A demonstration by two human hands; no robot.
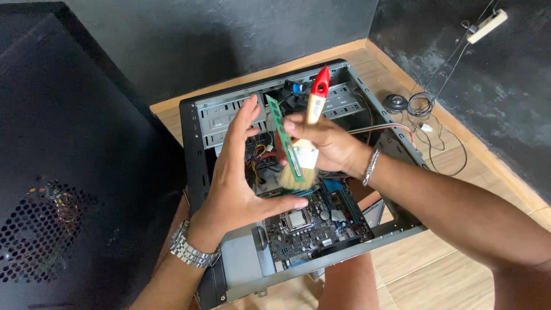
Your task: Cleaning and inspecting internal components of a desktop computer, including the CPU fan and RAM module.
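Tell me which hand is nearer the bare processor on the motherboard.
Left. The left hand holds the green memory stick with its thumb just above the processor; the right hand, gripping the paintbrush, is higher up.

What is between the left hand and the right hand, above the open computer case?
In the head view, a green memory module stands between the left hand and the right hand. The right hand holds a paintbrush against it.

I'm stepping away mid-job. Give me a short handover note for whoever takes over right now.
Left hand: grip on the green memory stick, held by its ends above the open computer case.
Right hand: grip on the red-handled brush, bristles against the stick.
Done: side panel off, stick out of the motherboard.
Left: finish brushing; stick not yet reseated.
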